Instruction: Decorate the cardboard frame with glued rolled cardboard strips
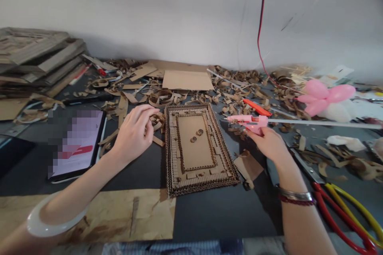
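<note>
Cardboard frame [197,155]: where does it lie?

Flat on the table [209,215], at the middle of our clock, with two small coils [200,132] on its inner panel.

And the left hand [135,130]?

Between nine and ten o'clock, just beside the frame's edge. The fingers bend toward the thumb, near a cardboard curl [158,121]; I can't tell whether that grip pinches it.

What about the right hand [267,143]?

Near three o'clock, its grip wrapped around a pink glue gun [248,120]. The nozzle points to nine, and a white glue stick [314,122] juts from the back toward three.

Farther out?

A phone [80,143] at nine, wooden frames [38,57] stacked at ten, pink balloons [341,93] at two, scissors [319,191] at four.
</note>
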The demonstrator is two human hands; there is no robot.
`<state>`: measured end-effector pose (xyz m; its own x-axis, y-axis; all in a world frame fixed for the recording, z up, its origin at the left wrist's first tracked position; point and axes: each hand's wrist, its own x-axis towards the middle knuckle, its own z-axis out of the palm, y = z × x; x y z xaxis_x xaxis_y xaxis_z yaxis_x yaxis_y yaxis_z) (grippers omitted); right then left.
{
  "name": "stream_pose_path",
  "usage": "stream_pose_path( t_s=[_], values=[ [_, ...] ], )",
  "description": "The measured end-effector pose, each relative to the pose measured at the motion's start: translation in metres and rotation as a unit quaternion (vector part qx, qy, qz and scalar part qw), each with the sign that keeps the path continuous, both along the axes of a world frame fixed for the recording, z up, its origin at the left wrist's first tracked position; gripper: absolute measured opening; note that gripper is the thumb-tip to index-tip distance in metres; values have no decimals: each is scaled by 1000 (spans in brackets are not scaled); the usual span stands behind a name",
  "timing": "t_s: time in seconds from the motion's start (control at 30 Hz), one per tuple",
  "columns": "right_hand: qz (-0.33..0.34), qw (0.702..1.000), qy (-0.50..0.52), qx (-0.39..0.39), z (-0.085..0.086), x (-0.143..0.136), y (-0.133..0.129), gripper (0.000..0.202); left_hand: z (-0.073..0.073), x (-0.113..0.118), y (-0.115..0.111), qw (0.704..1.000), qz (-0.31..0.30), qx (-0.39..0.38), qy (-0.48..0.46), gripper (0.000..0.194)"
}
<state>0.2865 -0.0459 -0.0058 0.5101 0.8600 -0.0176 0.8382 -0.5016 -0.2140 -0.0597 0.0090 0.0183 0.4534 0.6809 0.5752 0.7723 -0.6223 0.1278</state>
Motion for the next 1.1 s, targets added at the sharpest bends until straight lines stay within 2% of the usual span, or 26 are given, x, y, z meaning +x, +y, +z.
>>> stream_pose_path(
  t_s=[0.17,0.33,0.53,0.73,0.97,1.1],
  values=[
    [4,1000,-18,-12,1,0,-1,36,-5,0,-3,998,48,-26,18,35],
    [14,1000,-26,3,2,-3,-6,40,-9,2,-5,990,51,-82,99,23],
    [8,999,-18,28,8,-7,-10,47,-11,-5,0,982,45,-84,161,22],
    [-1,999,-3,35,12,-9,-10,47,-8,-6,0,992,81,-36,95,24],
    [4,998,-6,63,11,-9,-11,44,-13,-8,1,996,33,-50,65,29],
    [-5,999,8,46,14,-11,-11,46,-16,-6,1,997,49,-18,57,33]
  ],
)
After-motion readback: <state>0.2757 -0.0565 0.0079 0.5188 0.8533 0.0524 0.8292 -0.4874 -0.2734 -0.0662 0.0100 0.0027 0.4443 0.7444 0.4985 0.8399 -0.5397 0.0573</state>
